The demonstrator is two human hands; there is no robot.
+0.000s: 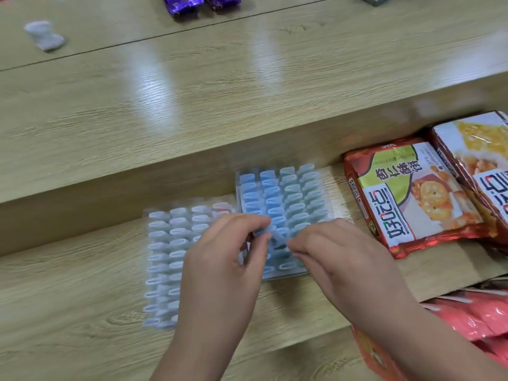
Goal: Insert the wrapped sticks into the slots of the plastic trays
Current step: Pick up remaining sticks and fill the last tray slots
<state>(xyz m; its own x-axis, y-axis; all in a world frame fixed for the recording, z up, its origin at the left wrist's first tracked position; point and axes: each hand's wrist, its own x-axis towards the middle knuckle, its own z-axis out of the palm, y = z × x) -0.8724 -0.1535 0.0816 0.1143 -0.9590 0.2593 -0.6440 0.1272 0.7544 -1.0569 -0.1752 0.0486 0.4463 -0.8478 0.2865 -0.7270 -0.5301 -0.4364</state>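
Pinch of left hand and right hand on blue wrapped stick

Two plastic trays before me, one wrapped stick between my two hands, left hand and right hand, two biscuit packs, two purple packets, one white wad

Biscuit packs right; purple packets far edge; white wad far left.
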